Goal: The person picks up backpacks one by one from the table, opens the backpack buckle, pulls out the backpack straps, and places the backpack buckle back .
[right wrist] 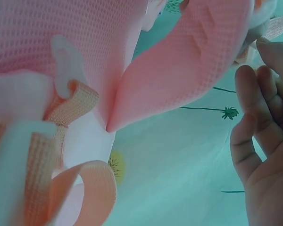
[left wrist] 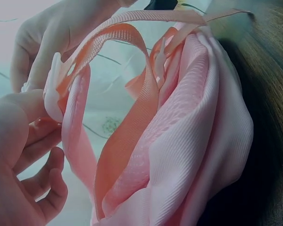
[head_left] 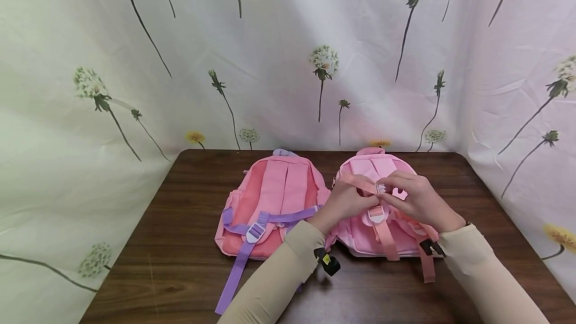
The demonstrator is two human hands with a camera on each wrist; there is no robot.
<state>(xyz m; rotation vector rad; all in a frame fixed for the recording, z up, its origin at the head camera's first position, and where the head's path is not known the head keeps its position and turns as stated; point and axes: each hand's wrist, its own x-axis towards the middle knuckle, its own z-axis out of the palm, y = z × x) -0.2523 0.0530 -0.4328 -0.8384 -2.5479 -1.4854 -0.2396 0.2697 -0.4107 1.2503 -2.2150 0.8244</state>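
Observation:
In the head view, a pink backpack (head_left: 360, 236) lies with its straps up, and both hands meet over it at a small white plastic clasp (head_left: 381, 188). My left hand (head_left: 348, 199) pinches the orange strap (head_left: 360, 183) beside the clasp, its thumb and index finger close to it. From the other side, my right hand (head_left: 418, 196) grips the clasp between thumb and fingertips. A white slider buckle (left wrist: 52, 94) on the padded shoulder strap (left wrist: 78, 127) stands right by the left fingertips. Fingers hide much of the clasp; the right wrist view shows the right palm (right wrist: 269, 160) beside the lifted padded strap (right wrist: 179, 66).
A second pink backpack (head_left: 270, 184) with purple straps (head_left: 238, 274) lies to the left, touching the first. Both lie on a dark wooden table (head_left: 166, 264). A curtain with dandelion prints (head_left: 279, 64) hangs behind it. Orange strap ends (head_left: 427, 264) dangle toward the front.

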